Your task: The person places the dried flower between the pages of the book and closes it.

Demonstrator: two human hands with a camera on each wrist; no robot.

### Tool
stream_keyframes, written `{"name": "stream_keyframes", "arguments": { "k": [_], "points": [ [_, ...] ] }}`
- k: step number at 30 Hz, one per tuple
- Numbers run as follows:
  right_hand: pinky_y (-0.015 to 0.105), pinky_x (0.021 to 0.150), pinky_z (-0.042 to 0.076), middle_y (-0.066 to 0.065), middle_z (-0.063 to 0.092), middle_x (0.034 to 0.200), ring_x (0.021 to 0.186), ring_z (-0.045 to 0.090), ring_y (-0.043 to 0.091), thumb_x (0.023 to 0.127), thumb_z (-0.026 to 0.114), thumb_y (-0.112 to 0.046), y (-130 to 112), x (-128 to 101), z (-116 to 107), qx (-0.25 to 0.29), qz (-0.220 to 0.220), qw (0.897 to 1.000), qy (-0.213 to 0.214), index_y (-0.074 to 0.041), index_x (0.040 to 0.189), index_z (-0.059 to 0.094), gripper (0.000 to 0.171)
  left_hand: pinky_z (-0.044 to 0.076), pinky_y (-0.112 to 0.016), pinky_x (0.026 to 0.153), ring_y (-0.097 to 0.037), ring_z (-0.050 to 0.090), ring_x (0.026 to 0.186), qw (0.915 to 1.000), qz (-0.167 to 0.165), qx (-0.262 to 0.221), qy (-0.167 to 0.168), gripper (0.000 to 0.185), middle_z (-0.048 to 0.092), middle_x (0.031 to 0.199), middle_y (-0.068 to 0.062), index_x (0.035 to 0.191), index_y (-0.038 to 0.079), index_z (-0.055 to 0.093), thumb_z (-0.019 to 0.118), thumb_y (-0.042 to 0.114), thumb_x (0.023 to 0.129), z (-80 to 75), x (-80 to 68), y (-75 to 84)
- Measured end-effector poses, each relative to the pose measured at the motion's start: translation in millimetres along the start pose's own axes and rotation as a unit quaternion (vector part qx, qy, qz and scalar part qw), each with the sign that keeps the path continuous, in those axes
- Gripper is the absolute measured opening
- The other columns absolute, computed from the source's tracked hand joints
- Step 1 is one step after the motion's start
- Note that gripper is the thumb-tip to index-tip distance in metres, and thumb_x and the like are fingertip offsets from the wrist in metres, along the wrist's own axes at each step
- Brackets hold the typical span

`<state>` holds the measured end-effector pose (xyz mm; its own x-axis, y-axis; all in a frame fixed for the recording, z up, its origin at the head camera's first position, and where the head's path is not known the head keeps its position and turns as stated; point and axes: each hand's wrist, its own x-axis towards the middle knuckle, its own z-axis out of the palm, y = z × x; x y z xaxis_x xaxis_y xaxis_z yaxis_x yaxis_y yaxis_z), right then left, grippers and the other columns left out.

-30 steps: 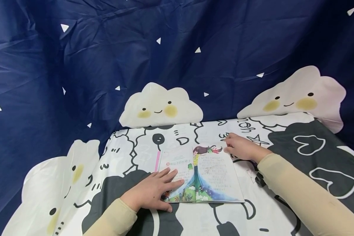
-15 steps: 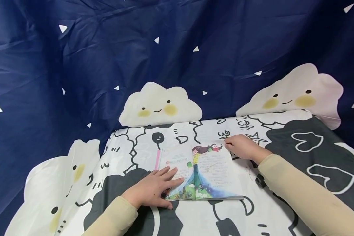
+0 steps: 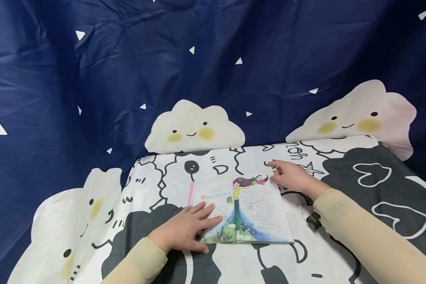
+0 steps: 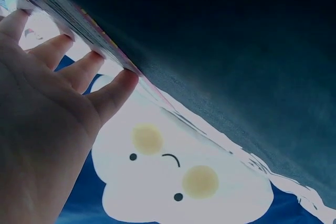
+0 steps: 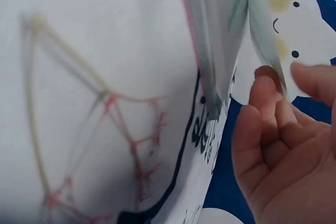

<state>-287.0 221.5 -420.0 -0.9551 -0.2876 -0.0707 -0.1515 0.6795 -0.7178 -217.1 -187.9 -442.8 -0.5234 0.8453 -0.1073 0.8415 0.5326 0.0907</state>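
Note:
An open picture book (image 3: pixel 259 213) lies on the patterned cloth, its spread showing a dark-haired figure in a long blue dress beside printed text. My left hand (image 3: pixel 188 228) rests with spread fingers on the lower left page. Seen from the left wrist, the fingertips (image 4: pixel 128 77) touch the book's edge. At the upper right corner my right hand (image 3: pixel 291 177) reaches out with its index finger extended. In the right wrist view a loose page (image 5: pixel 265 30) curves away from the others and its corner sits by the index fingertip. The thumb stands a little apart from that page.
The black-and-white cloth (image 3: pixel 241 268) covers the surface beneath the book. A small black object (image 3: pixel 313 221) shows by the right forearm. White clouds (image 3: pixel 195 130) with smiling faces stand out against the dark blue fabric (image 3: pixel 198 23) behind.
The right index finger has straightened at the book's upper right corner, where the fingers were bunched together half a second ago. The left hand stays on the left page.

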Motion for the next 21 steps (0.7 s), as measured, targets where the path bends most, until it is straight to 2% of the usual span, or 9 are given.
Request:
{"name": "stream_keyframes", "arguments": {
  "k": [2, 4, 5, 7, 9, 12, 14, 18, 21],
  "points": [
    [0.034, 0.059, 0.047, 0.006, 0.064, 0.077, 0.062, 0.057, 0.021, 0.096, 0.064, -0.02, -1, -1, 0, 0.015, 0.004, 1.0, -0.01, -0.001, 0.137, 0.056, 0.045, 0.033, -0.063, 0.11, -0.036, 0.019, 0.152, 1.0, -0.001, -0.002, 0.001, 0.091, 0.021, 0.167, -0.005, 0.161, 0.04, 0.026, 0.06, 0.074, 0.084, -1.0, -0.2, 0.7],
    [0.033, 0.058, 0.046, 0.005, 0.063, 0.072, 0.06, 0.057, 0.021, 0.096, 0.066, -0.021, -3, -2, 0, 0.023, 0.008, 0.999, -0.023, -0.001, 0.11, 0.065, 0.025, 0.033, -0.062, 0.11, -0.036, 0.021, 0.151, 1.0, -0.002, -0.002, 0.001, 0.09, 0.021, 0.167, -0.005, 0.161, 0.04, 0.026, 0.06, 0.074, 0.084, -2.2, -0.6, 1.2],
    [0.032, 0.057, 0.045, 0.005, 0.061, 0.068, 0.057, 0.055, 0.02, 0.096, 0.066, -0.022, -3, -3, 0, 0.025, 0.011, 0.999, -0.029, -0.002, 0.096, 0.063, 0.02, 0.033, -0.062, 0.11, -0.036, 0.021, 0.151, 1.0, -0.002, -0.002, 0.001, 0.09, 0.021, 0.167, -0.005, 0.161, 0.041, 0.026, 0.061, 0.074, 0.085, -2.4, -0.8, 1.1],
    [0.032, 0.053, 0.041, 0.004, 0.058, 0.061, 0.052, 0.049, 0.019, 0.097, 0.066, -0.022, -2, -4, 1, 0.012, 0.01, 0.999, -0.042, -0.006, 0.078, 0.054, 0.028, 0.033, -0.062, 0.11, -0.036, 0.021, 0.151, 1.0, -0.004, -0.003, 0.001, 0.09, 0.022, 0.167, -0.005, 0.161, 0.041, 0.026, 0.061, 0.074, 0.085, -2.1, -1.0, 1.4],
    [0.032, 0.051, 0.038, 0.003, 0.055, 0.057, 0.048, 0.045, 0.018, 0.099, 0.065, -0.023, -1, -6, 2, -0.008, 0.005, 0.999, -0.049, -0.011, 0.069, 0.048, 0.036, 0.033, -0.062, 0.11, -0.035, 0.021, 0.152, 1.0, -0.003, -0.004, 0.001, 0.089, 0.022, 0.167, -0.004, 0.16, 0.042, 0.026, 0.061, 0.074, 0.085, -0.6, -1.0, 1.7],
    [0.033, 0.053, 0.04, 0.002, 0.055, 0.058, 0.049, 0.047, 0.018, 0.103, 0.059, -0.024, 1, -10, 4, -0.034, -0.01, 0.998, -0.057, -0.011, 0.07, 0.051, 0.036, 0.032, -0.062, 0.11, -0.035, 0.02, 0.152, 1.0, 0.0, -0.01, -0.001, 0.089, 0.021, 0.167, -0.004, 0.161, 0.042, 0.025, 0.06, 0.074, 0.085, 2.2, -1.4, 3.2],
    [0.034, 0.054, 0.044, 0.003, 0.056, 0.059, 0.051, 0.051, 0.018, 0.105, 0.055, -0.027, 1, -11, 4, -0.027, -0.013, 0.998, -0.061, -0.01, 0.072, 0.053, 0.038, 0.032, -0.062, 0.111, -0.035, 0.02, 0.152, 0.9999, 0.001, -0.013, -0.002, 0.088, 0.021, 0.167, -0.004, 0.161, 0.042, 0.025, 0.06, 0.073, 0.086, 2.5, -2.0, 4.0],
    [0.039, 0.063, 0.054, 0.008, 0.067, 0.075, 0.066, 0.065, 0.024, 0.109, 0.042, -0.039, -2, -13, 1, 0.074, -0.001, 0.992, -0.105, -0.004, 0.093, 0.067, 0.046, 0.034, -0.059, 0.111, -0.033, 0.022, 0.152, 0.9999, 0.004, -0.009, 0.01, 0.087, 0.024, 0.166, -0.006, 0.16, 0.04, 0.029, 0.064, 0.07, 0.087, 0.0, -1.6, 3.0],
    [0.044, 0.077, 0.056, 0.013, 0.073, 0.103, 0.092, 0.07, 0.029, 0.111, 0.033, -0.041, -1, -17, -2, 0.17, -0.001, 0.97, -0.176, 0.0, 0.124, 0.066, 0.054, 0.035, -0.056, 0.112, -0.031, 0.023, 0.151, 0.9998, 0.006, -0.007, 0.016, 0.085, 0.026, 0.165, -0.008, 0.16, 0.038, 0.031, 0.065, 0.067, 0.087, -1.0, -0.5, 2.2]
  ]
}}
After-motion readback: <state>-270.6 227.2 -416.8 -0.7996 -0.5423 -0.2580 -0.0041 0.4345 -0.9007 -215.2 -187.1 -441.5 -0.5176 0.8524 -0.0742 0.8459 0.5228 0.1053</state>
